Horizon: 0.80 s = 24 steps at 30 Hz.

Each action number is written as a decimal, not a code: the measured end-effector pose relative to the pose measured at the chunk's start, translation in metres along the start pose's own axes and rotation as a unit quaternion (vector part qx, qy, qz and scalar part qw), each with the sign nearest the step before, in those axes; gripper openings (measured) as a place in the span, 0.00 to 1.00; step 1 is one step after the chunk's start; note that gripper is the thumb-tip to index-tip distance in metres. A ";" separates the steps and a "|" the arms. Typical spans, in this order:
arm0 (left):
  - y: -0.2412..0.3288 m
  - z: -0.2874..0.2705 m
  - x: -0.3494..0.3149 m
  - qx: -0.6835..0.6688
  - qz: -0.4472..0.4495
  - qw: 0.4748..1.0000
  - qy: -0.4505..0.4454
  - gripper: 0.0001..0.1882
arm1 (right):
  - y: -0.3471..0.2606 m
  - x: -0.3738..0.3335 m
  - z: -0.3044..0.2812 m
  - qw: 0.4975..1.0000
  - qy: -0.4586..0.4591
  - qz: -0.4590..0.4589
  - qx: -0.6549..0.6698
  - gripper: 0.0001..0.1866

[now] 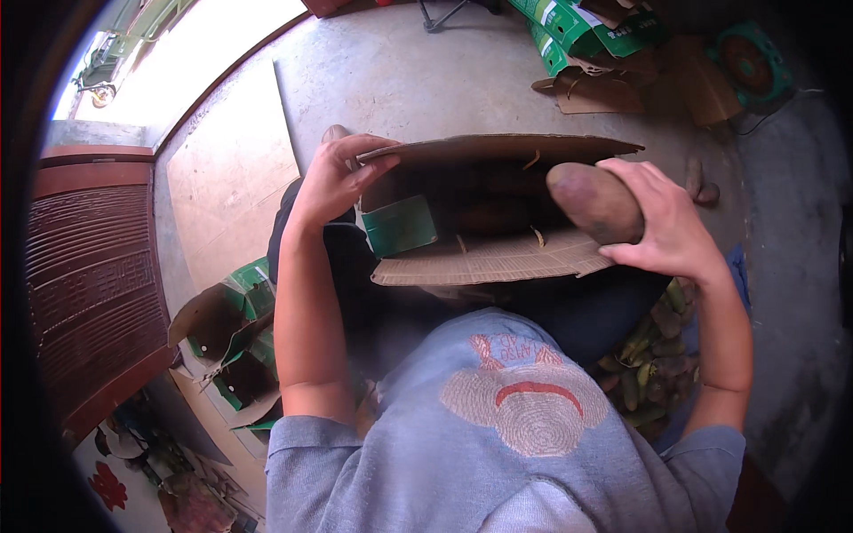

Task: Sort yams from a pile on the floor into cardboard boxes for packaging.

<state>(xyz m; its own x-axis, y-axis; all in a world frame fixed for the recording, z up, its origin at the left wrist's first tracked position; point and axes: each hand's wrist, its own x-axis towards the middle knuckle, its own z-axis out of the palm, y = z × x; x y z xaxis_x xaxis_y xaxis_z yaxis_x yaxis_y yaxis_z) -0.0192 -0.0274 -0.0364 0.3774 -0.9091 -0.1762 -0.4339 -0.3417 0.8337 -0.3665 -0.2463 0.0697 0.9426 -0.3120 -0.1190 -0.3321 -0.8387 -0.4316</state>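
Across my lap stands an opened cardboard box (498, 266), brown inside, with a small green flap (400, 226) on its left. My left hand (342, 173) is closed on the left end of its raised far flap (498, 147), thumb on the near side. In my right hand (662, 222) is a large oval brownish-purple fruit or tuber (595, 202), fingers behind it and thumb below. It is held over the right part of the box opening. The box's dark inside hides most of what it contains.
At lower right lies a pile of greenish-brown oblong produce (653, 364). Open green cartons (235, 329) stand at left, and more green boxes (586, 35) at the far right, near a green fan-like device (749, 67). A few brown pieces (702, 185) lie on the floor.
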 end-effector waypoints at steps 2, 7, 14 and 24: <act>0.000 -0.006 -0.002 0.035 0.047 0.998 0.026 0.10 | -0.023 0.048 0.039 0.993 -0.098 -0.056 -0.022 0.42; -0.005 -0.010 -0.002 0.069 0.102 0.991 0.046 0.11 | -0.041 0.132 0.161 0.935 -0.326 -0.055 -0.132 0.48; -0.015 -0.006 -0.001 0.065 0.151 0.986 0.032 0.10 | -0.059 0.174 0.217 0.935 -0.309 -0.052 -0.168 0.45; -0.006 0.007 0.003 0.122 0.133 0.983 0.031 0.10 | -0.004 0.074 0.086 0.982 -0.138 -0.070 0.104 0.27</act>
<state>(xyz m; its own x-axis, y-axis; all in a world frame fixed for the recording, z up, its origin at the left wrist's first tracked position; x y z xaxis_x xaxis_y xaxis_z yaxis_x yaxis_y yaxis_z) -0.0217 -0.0296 -0.0457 0.2696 -0.9604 0.0699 -0.7043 -0.1472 0.6945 -0.2927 -0.2273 -0.0141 0.9616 -0.0426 -0.2710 -0.2109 -0.7465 -0.6310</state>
